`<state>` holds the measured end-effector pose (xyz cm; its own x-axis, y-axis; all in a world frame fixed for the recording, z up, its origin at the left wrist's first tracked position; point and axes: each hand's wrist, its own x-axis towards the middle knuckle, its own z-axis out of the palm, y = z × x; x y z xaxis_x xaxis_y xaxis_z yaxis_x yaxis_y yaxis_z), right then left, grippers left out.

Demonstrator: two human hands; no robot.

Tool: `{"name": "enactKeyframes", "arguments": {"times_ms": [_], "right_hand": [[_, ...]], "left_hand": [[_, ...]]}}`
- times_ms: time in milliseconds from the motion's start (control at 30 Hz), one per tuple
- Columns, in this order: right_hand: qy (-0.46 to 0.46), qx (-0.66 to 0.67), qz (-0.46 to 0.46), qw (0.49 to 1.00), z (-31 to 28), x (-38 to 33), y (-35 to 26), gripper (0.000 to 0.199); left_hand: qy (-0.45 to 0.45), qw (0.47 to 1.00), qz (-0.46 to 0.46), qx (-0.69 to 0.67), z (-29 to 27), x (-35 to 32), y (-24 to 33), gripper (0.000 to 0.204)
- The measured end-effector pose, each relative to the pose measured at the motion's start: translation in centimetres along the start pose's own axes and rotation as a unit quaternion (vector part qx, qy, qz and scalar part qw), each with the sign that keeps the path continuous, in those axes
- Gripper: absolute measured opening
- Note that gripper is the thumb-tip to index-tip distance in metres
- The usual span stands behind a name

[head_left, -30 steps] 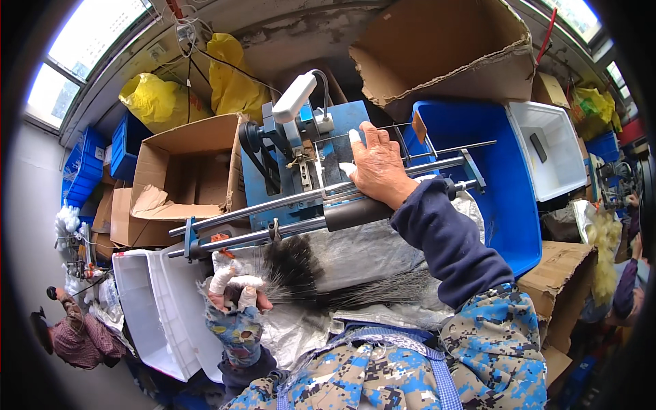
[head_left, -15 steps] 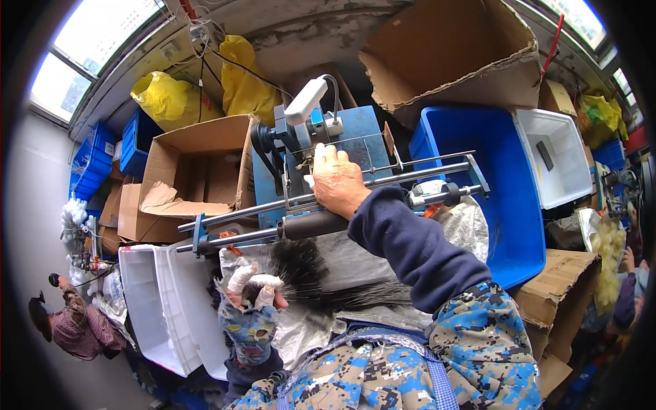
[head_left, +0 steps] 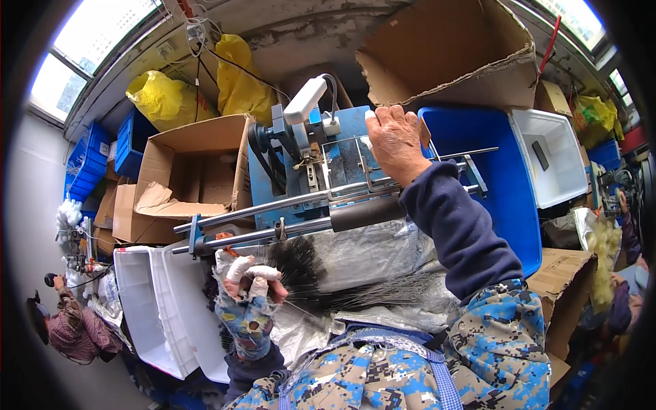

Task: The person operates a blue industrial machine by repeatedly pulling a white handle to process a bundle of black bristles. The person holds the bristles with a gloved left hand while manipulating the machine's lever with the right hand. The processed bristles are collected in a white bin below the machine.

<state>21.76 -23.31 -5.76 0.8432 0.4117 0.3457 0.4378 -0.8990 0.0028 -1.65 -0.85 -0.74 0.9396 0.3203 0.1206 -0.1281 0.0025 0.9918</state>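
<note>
My left hand, its fingers wrapped in white tape, is curled closed over my lap. Thin wires run out from under its fingers; most of what it holds is hidden. Beside it lie a dark tuft of bristles and a fan of thin dark wires on silvery sheeting. My right hand is closed at the right of the blue machine, above a sliding carriage with a dark grey roller. Its fingertips hide their grip. The carriage rides on two steel rails.
An open cardboard box stands left of the machine, a larger one behind. At the right are a blue bin and a white bin. White bins stand by my left arm. Another person sits far left.
My right hand has moved right and away from me, and the carriage with its roller has slid right along the rails. My left hand stays in nearly the same place.
</note>
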Motion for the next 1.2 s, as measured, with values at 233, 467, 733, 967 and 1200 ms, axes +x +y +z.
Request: {"name": "enactKeyframes", "arguments": {"times_ms": [233,467,733,967,1200], "right_hand": [[-0.095,0.027,-0.119,0.988,-4.3,-2.5,0.4,0.007],[-0.195,0.551,-0.144,0.799,-8.1,-11.8,-8.0,0.047],[-0.040,0.482,-0.075,0.872,-7.3,-7.5,-5.6,0.013],[-0.019,0.109,-0.037,0.993,1.3,0.4,-3.2,0.012],[-0.046,0.078,-0.017,0.996,3.1,1.2,-3.8,0.013]], "left_hand": [[0.101,0.992,0.061,0.045,-4.3,-0.4,0.5,0.034],[-0.046,0.997,0.046,0.030,-0.2,0.3,-0.3,0.024],[-0.207,0.865,-0.017,0.456,-1.7,0.8,-1.3,0.045],[-0.292,0.775,0.153,0.539,-4.8,0.5,-10.3,0.052],[-0.327,0.775,0.109,0.530,-4.7,0.6,-8.5,0.049]]}}
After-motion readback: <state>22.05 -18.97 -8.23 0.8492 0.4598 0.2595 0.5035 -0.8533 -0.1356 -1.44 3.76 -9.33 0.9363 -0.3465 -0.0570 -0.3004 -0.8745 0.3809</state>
